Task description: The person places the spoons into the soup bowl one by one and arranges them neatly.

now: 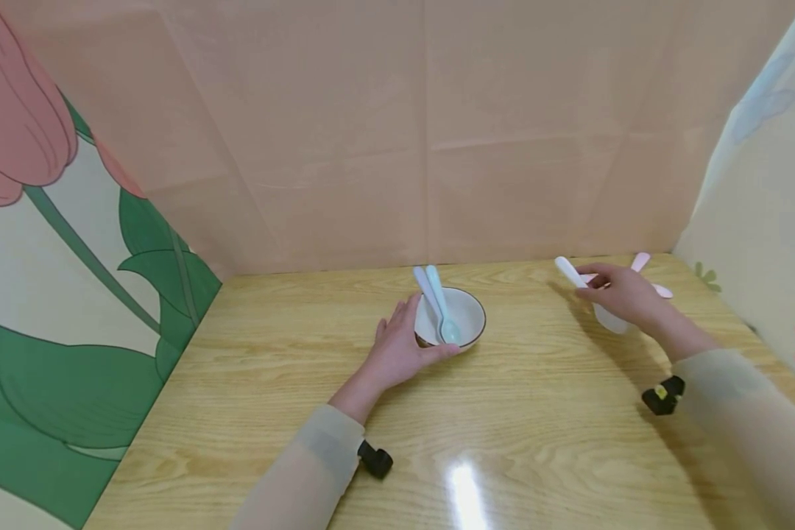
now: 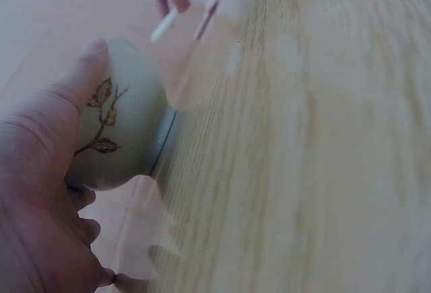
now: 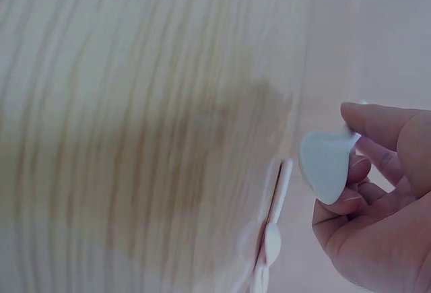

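Left hand (image 1: 397, 352) grips bowl (image 1: 469, 311), two spoons (image 1: 442, 305) leaning inside; right hand (image 1: 623, 294) pinches white spoon (image 1: 571, 272) near pink spoons (image 1: 640, 261) on desk (image 1: 536, 427).

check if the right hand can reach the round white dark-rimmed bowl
Probably yes: nothing visible stands between the right hand and bowl, though that hand holds a smooth white spoon and the left hand grips the bowl.

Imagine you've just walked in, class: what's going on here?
A person's left hand holds a bowl; a lavender spoon and a light blue spoon rest in it, handles over the rim. The right hand, off to the right, pinches a white spoon above the table. Pink utensils lie near that hand, partly hidden by it.
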